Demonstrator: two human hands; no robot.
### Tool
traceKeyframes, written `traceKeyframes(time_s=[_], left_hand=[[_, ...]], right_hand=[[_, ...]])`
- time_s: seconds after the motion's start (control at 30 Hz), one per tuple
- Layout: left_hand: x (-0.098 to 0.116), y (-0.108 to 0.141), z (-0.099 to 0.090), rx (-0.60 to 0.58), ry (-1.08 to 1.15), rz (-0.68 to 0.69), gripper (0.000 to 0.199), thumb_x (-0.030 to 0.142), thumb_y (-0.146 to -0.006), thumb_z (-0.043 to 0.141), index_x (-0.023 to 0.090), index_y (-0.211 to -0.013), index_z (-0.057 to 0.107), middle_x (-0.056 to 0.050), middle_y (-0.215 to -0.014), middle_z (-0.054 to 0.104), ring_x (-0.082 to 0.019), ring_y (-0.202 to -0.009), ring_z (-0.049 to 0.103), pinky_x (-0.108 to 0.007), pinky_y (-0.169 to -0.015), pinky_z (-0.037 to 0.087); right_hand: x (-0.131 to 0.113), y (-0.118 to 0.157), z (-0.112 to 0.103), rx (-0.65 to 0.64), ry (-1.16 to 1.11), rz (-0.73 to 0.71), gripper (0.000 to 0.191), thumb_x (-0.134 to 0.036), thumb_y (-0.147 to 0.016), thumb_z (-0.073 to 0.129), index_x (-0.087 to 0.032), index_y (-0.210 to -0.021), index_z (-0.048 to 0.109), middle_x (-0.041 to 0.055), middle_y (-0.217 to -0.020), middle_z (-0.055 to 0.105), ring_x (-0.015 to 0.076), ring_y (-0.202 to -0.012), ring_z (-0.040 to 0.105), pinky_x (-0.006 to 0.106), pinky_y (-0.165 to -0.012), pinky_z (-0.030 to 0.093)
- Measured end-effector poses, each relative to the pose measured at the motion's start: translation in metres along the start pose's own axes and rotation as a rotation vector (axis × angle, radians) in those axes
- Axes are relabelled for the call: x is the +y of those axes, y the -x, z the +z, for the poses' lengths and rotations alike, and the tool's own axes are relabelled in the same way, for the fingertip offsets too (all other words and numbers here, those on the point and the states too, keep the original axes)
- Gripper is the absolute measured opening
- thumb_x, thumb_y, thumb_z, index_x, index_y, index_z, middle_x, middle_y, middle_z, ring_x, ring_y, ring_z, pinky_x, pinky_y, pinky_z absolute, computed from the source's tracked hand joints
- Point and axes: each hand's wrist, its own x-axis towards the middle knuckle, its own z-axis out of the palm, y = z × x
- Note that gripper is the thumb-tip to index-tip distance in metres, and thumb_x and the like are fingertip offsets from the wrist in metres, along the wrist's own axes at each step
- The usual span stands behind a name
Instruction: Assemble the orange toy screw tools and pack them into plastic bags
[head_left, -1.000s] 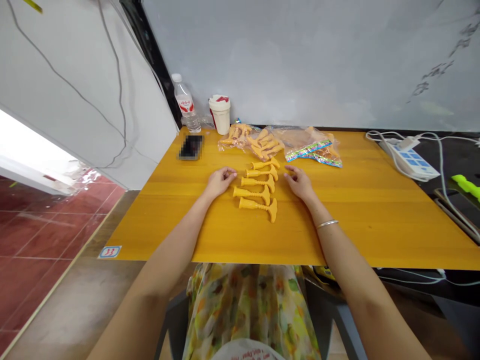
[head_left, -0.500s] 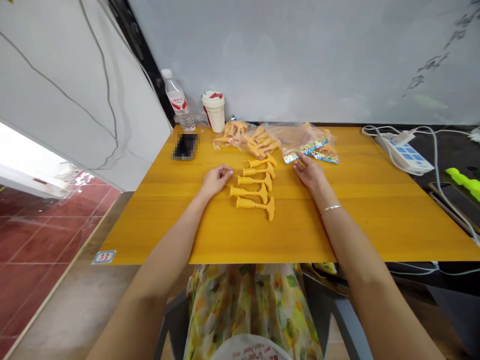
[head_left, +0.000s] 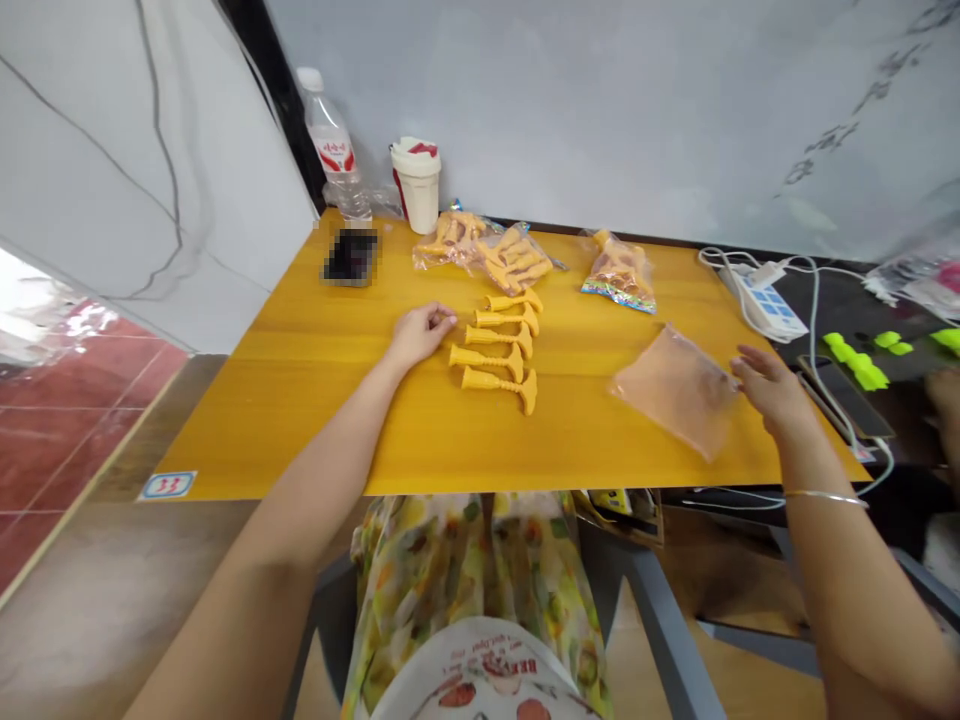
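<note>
Several yellow toy hammers (head_left: pixel 491 357) lie in a column on the wooden table (head_left: pixel 322 420), heads to the right. Just left of their handle ends rests my left hand (head_left: pixel 421 333), its fingers loosely curled together with nothing visible in them. Out to the right, my right hand (head_left: pixel 772 388) has its fingertips closed on the corner of a clear plastic bag (head_left: pixel 671 390). The bag looks flat and spreads leftward over the table from those fingers.
Bagged hammers (head_left: pixel 517 258) and another filled bag (head_left: pixel 621 270) lie along the back. A water bottle (head_left: pixel 335 150), a lidded cup (head_left: pixel 418 185) and a blurred-out dark device (head_left: pixel 351 256) stand or lie back left. Right are a power strip (head_left: pixel 772 305), cables and bright green pieces (head_left: pixel 855 362).
My right hand has moved right and nearer, bringing the clear bag away from the bags at the back. My left hand stays beside the hammers. The whole view has shifted slightly.
</note>
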Motion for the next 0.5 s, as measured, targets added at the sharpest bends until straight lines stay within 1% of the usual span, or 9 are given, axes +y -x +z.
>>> traceKeyframes(time_s=[0.07, 0.1, 0.13, 0.17, 0.23, 0.3, 0.4, 0.43, 0.5], left_hand=[[-0.001, 0.001, 0.0, 0.0, 0.024, 0.005, 0.023, 0.037, -0.086, 0.062, 0.017, -0.095, 0.069, 0.0, -0.068, 0.06, -0.014, -0.061, 0.049, -0.027, -0.061, 0.035], [-0.002, 0.001, 0.001, 0.001, 0.032, 0.007, 0.023, 0.037, -0.086, 0.062, 0.017, -0.095, 0.069, 0.0, -0.068, 0.061, -0.014, -0.061, 0.049, -0.027, -0.061, 0.035], [-0.002, 0.001, 0.001, 0.004, 0.036, 0.007, 0.023, 0.037, -0.085, 0.062, 0.017, -0.094, 0.069, 0.0, -0.067, 0.06, -0.014, -0.061, 0.049, -0.027, -0.06, 0.035], [-0.003, 0.001, 0.001, 0.006, 0.036, 0.004, 0.022, 0.037, -0.085, 0.063, 0.018, -0.094, 0.069, 0.0, -0.066, 0.06, -0.014, -0.06, 0.048, -0.027, -0.06, 0.034], [-0.004, 0.001, 0.002, 0.01, 0.038, -0.004, 0.022, 0.036, -0.084, 0.063, 0.018, -0.094, 0.069, 0.001, -0.065, 0.058, -0.014, -0.059, 0.047, -0.026, -0.059, 0.033], [-0.005, 0.001, 0.002, 0.011, 0.054, -0.002, 0.021, 0.036, -0.084, 0.063, 0.018, -0.093, 0.069, 0.001, -0.065, 0.059, -0.014, -0.059, 0.047, -0.026, -0.059, 0.033], [-0.005, 0.0, 0.002, 0.008, 0.072, 0.003, 0.02, 0.035, -0.084, 0.063, 0.019, -0.093, 0.069, 0.001, -0.065, 0.058, -0.014, -0.06, 0.048, -0.027, -0.06, 0.033], [-0.004, 0.0, 0.002, 0.005, 0.072, 0.003, 0.02, 0.035, -0.084, 0.063, 0.018, -0.092, 0.069, 0.001, -0.065, 0.058, -0.014, -0.06, 0.047, -0.027, -0.061, 0.033], [-0.004, 0.0, 0.002, -0.002, 0.066, 0.001, 0.02, 0.035, -0.085, 0.063, 0.018, -0.093, 0.069, 0.001, -0.064, 0.057, -0.014, -0.058, 0.046, -0.027, -0.061, 0.032]], right_hand=[[-0.018, 0.018, 0.019, -0.014, -0.025, 0.023, 0.053, -0.056, -0.088, 0.054, -0.022, -0.127, 0.064, 0.0247, -0.116, 0.07, 0.0282, -0.084, 0.07, 0.044, -0.066, 0.054], [-0.029, 0.027, 0.031, -0.058, -0.043, 0.005, 0.052, -0.056, -0.087, 0.058, -0.023, -0.127, 0.065, 0.0217, -0.115, 0.071, 0.0289, -0.092, 0.07, 0.044, -0.073, 0.056], [-0.041, 0.036, 0.043, -0.148, -0.057, -0.034, 0.054, -0.056, -0.086, 0.058, -0.022, -0.128, 0.064, 0.02, -0.115, 0.071, 0.0306, -0.098, 0.07, 0.046, -0.079, 0.057], [-0.053, 0.045, 0.053, -0.207, -0.05, -0.07, 0.057, -0.057, -0.086, 0.058, -0.021, -0.129, 0.063, 0.0187, -0.116, 0.071, 0.0318, -0.102, 0.069, 0.049, -0.083, 0.057], [-0.075, 0.056, 0.065, -0.228, -0.01, -0.141, 0.057, -0.057, -0.086, 0.057, -0.02, -0.13, 0.061, 0.0174, -0.121, 0.069, 0.0329, -0.108, 0.068, 0.055, -0.092, 0.055], [-0.092, 0.062, 0.064, -0.189, 0.009, -0.201, 0.055, -0.056, -0.09, 0.053, -0.021, -0.132, 0.06, 0.0168, -0.128, 0.066, 0.0334, -0.117, 0.065, 0.058, -0.101, 0.051], [-0.112, 0.071, 0.043, -0.156, 0.033, -0.296, 0.051, -0.053, -0.093, 0.051, -0.026, -0.137, 0.057, 0.0141, -0.137, 0.062, 0.032, -0.129, 0.058, 0.057, -0.11, 0.045], [-0.117, 0.077, 0.034, -0.18, 0.044, -0.335, 0.052, -0.054, -0.093, 0.052, -0.028, -0.138, 0.056, 0.0128, -0.139, 0.061, 0.0317, -0.13, 0.057, 0.056, -0.112, 0.044], [-0.124, 0.094, 0.019, -0.298, 0.062, -0.404, 0.055, -0.056, -0.092, 0.054, -0.034, -0.142, 0.053, 0.0096, -0.142, 0.059, 0.0312, -0.133, 0.055, 0.055, -0.113, 0.044]])
